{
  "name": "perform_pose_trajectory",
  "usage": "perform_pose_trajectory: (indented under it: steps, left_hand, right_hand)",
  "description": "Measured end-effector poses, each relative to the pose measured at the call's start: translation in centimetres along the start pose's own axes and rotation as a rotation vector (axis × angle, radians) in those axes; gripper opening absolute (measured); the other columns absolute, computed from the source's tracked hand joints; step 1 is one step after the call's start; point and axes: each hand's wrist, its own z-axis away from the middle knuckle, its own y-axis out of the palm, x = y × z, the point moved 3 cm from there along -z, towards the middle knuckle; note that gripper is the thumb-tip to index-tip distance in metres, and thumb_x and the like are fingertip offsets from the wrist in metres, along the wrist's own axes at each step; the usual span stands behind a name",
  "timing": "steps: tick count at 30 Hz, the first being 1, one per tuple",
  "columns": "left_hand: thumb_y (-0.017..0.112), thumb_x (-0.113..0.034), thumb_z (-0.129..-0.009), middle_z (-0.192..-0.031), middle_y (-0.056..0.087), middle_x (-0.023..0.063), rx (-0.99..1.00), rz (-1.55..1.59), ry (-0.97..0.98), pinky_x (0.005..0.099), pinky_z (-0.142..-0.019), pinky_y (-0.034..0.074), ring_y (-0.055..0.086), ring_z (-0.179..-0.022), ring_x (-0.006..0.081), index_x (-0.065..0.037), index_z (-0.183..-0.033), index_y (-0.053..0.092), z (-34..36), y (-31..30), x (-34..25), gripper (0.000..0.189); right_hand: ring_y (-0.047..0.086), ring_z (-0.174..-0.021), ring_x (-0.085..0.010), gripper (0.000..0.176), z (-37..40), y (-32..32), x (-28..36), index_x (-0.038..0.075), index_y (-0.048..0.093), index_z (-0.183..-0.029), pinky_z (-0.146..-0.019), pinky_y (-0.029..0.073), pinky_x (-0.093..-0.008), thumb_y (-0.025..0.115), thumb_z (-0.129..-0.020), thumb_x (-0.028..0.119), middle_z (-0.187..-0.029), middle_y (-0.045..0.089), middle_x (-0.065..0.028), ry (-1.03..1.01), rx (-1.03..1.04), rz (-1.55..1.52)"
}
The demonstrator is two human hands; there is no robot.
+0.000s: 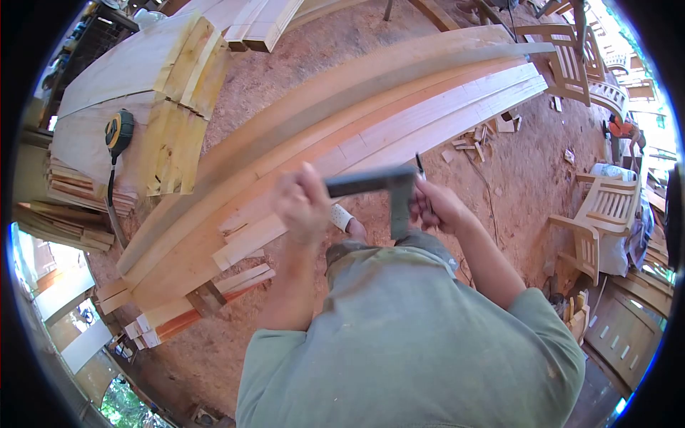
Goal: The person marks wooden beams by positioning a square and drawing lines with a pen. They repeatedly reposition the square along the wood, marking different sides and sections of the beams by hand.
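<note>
A dark try square (367, 183) is held in front of my body, its long arm reaching left and its other arm pointing down. My left hand (303, 205) is closed at the left end of the square and blurred by motion. My right hand (437, 205) is closed near the square's corner, with a thin dark pencil-like tool (420, 165) sticking up from the fingers. Beyond both hands lie pale boards (399, 132) with faint cross lines, beside a long brown board (307, 100).
Thick planks (121, 107) are stacked at the left, with a tape measure (119, 133) on them. Wooden chairs (606, 207) stand at the right. Offcuts (474, 143) lie on the reddish ground (528, 185). A cord runs across the ground.
</note>
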Motion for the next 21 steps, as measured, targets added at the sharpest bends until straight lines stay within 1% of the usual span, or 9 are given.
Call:
perform_pose_trajectory:
  steps: [1, 3, 6, 9, 11, 13, 15, 17, 21]
  left_hand:
    - [0.063, 0.01, -0.087, -0.062, 0.053, 0.0013, -0.064, 0.133, 0.231, 0.0352, -0.046, 0.038, 0.047, -0.049, 0.0175, -0.017, -0.137, 0.054, 0.8, 0.7, -1.1, 0.058]
    - [0.064, 0.017, -0.08, -0.069, 0.056, -0.001, -0.02, 0.345, 0.353, 0.0338, -0.047, 0.039, 0.047, -0.053, 0.0157, -0.024, -0.152, 0.031, 2.6, 2.1, -2.7, 0.089]
    - [0.067, 0.017, -0.079, -0.069, 0.055, -0.0015, -0.076, 0.574, 0.341, 0.0331, -0.048, 0.041, 0.049, -0.056, 0.0152, -0.016, -0.139, 0.046, 4.0, 4.8, -5.3, 0.072]
    - [0.068, 0.012, -0.082, -0.078, 0.058, 0.0015, 0.135, 0.611, 0.195, 0.0326, -0.052, 0.044, 0.053, -0.06, 0.0168, -0.007, -0.122, 0.054, 6.2, 6.8, -6.2, 0.046]
    - [0.068, 0.005, -0.087, -0.093, 0.061, 0.0068, 0.381, 0.605, -0.528, 0.0324, -0.056, 0.046, 0.056, -0.066, 0.0204, -0.003, -0.106, 0.054, 9.1, 8.4, -4.8, 0.024]
    - [0.068, -0.003, -0.091, -0.105, 0.061, 0.0091, 0.556, 0.613, -0.595, 0.0329, -0.066, 0.054, 0.063, -0.076, 0.0233, -0.003, -0.105, 0.054, 10.8, 8.1, -4.2, 0.02]
    - [0.069, -0.005, -0.092, -0.108, 0.063, 0.0082, 0.865, 1.307, -1.567, 0.0327, -0.077, 0.061, 0.07, -0.088, 0.0219, -0.001, -0.109, 0.055, 13.6, 8.4, -3.7, 0.022]
    - [0.069, -0.004, -0.093, -0.11, 0.067, 0.0094, 1.017, 1.458, -1.55, 0.0339, -0.086, 0.063, 0.072, -0.097, 0.0203, 0.002, -0.11, 0.057, 13.3, 6.9, -2.5, 0.022]
    - [0.068, -0.001, -0.093, -0.106, 0.072, 0.0133, 0.853, 1.55, -1.526, 0.0339, -0.082, 0.064, 0.073, -0.094, 0.0218, 0.006, -0.112, 0.065, 14.0, 2.8, -0.4, 0.021]
  right_hand:
    - [0.05, -0.047, -0.0089, 0.043, 0.7, -0.4, -0.6, 0.003, 0.068, -0.098, -0.048, 0.044, -0.0243, 0.054, -0.103, 0.044, -0.078, 0.068, -0.008, -0.007, 0.0, 0.003]
    - [0.043, -0.043, -0.0076, 0.039, 2.3, -1.6, -2.5, 0.007, 0.066, -0.103, -0.047, 0.044, -0.0308, 0.058, -0.1, 0.045, -0.073, 0.066, -0.0062, 0.173, 0.141, -0.293]
    - [0.04, -0.043, -0.0075, 0.022, 5.1, -1.2, -4.1, 0.011, 0.064, -0.099, -0.048, 0.041, -0.0307, 0.064, -0.095, 0.032, -0.068, 0.06, -0.003, 0.095, 0.039, -0.42]
    - [0.04, -0.044, -0.0097, 0.014, 4.7, -3.7, -7.8, 0.01, 0.061, -0.101, -0.051, 0.043, -0.0262, 0.067, -0.091, 0.019, -0.072, 0.058, 0.0001, -0.141, -0.198, -0.651]
    - [0.046, -0.052, -0.0091, 0.02, 6.6, -2.3, -7.0, 0.009, 0.054, -0.105, -0.058, 0.045, -0.0263, 0.067, -0.09, 0.008, -0.075, 0.055, 0.0011, -0.275, -0.286, -0.596]
    - [0.051, -0.06, -0.0083, 0.026, 7.6, -2.3, -6.3, 0.008, 0.047, -0.112, -0.062, 0.047, -0.0266, 0.063, -0.091, 0.002, -0.079, 0.054, 0.0007, -0.75, -0.587, -0.386]
    - [0.052, -0.066, -0.0077, 0.032, 8.3, -2.2, -5.5, 0.007, 0.045, -0.119, -0.063, 0.046, -0.0255, 0.062, -0.092, 0.001, -0.086, 0.056, -0.0011, -0.843, -0.534, -0.248]
    - [0.056, -0.077, -0.0064, 0.045, 9.6, -1.7, -4.5, 0.006, 0.041, -0.134, -0.067, 0.045, -0.0232, 0.06, -0.094, 0.001, -0.098, 0.061, -0.0047, -1.004, -0.425, 0.028]
    - [0.06, -0.075, -0.0073, 0.038, 4.4, 0.1, -3.1, 0.003, 0.054, -0.131, -0.065, 0.047, -0.0213, 0.063, -0.096, 0.013, -0.095, 0.065, -0.0035, -0.776, -0.273, -0.012]
